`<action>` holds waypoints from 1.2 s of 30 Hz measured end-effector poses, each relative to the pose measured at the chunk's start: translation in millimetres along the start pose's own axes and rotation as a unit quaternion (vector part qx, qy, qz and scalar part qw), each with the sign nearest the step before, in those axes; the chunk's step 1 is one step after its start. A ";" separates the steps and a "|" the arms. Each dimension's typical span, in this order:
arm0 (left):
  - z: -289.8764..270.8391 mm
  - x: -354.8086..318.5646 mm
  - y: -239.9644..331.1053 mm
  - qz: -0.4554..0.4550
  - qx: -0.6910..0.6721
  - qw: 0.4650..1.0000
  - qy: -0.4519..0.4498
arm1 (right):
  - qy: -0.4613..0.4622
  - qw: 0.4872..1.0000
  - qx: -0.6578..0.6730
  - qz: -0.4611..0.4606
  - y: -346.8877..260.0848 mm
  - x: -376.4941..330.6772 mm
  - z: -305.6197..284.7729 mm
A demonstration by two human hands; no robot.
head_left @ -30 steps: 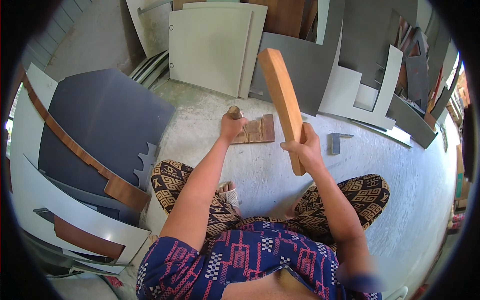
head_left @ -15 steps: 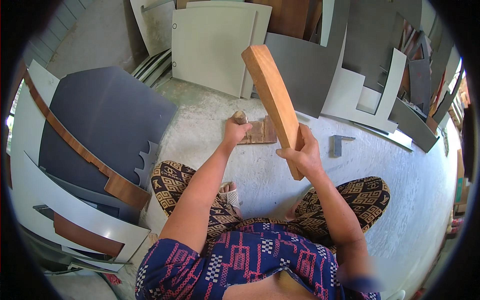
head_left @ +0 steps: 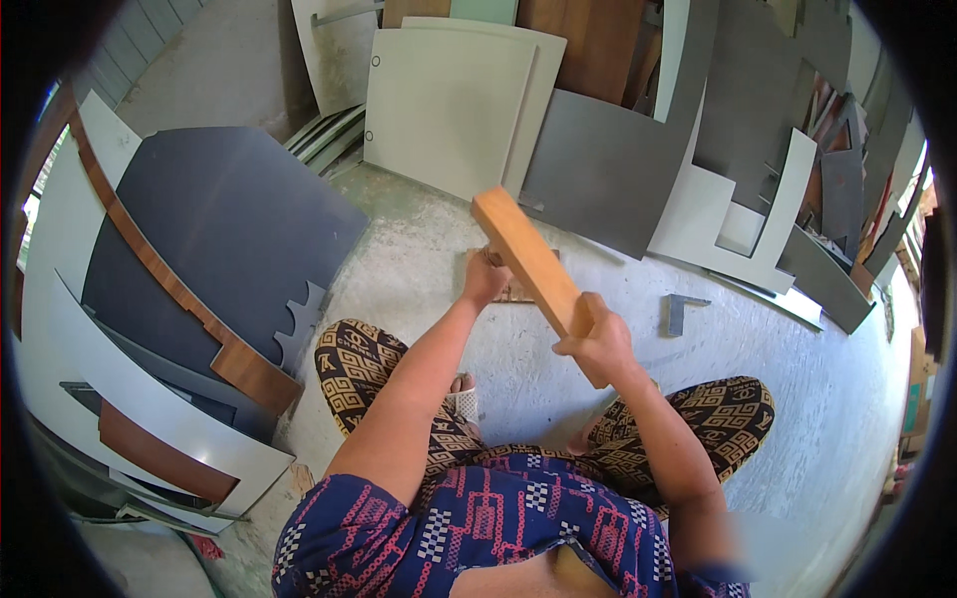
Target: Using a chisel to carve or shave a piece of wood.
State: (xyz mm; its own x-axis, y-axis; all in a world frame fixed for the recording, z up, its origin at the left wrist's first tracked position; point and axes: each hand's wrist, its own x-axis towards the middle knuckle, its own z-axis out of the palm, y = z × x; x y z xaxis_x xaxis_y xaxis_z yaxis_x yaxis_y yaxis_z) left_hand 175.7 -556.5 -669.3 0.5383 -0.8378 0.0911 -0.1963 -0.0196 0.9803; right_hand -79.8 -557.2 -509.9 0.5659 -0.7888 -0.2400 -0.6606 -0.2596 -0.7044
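My right hand (head_left: 601, 344) grips a thick orange-brown wooden bar (head_left: 531, 259) near its lower end. The bar slants up and to the left, its far end over my left hand (head_left: 485, 278). My left hand is closed round an upright tool handle with a round end, now mostly covered by the bar and my fingers. Beneath that hand lies a small, worn brown board (head_left: 515, 294) on the floor, partly hidden. Whether the bar touches the handle, I cannot tell.
A dark grey metal square (head_left: 681, 313) lies on the floor to the right. Dark and pale panels (head_left: 224, 219) lean at the left. Cream panels (head_left: 449, 105), grey sheets (head_left: 598, 169) and cut-out offcuts (head_left: 723, 214) stand along the back and right. My legs are folded close to the board.
My right hand has swung the wooden bar down, so its far end is lower and over the left hand. The round handle end, visible before, is now mostly hidden. The view has shifted slightly.
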 end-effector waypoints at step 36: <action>53.9 7.4 -20.2 -0.091 0.012 0.993 -0.071 | 0.160 0.956 0.232 -0.087 -5.4 -22.3 -39.3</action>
State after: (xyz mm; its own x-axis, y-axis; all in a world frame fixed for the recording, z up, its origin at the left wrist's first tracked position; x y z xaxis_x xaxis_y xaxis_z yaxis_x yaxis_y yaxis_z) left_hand 139.5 -591.7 -697.8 0.4465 -0.8876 -0.1136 -0.1268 -0.1884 0.9739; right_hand -108.2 -560.1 -474.5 0.4189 -0.9052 0.0714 -0.2393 -0.1860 -0.9530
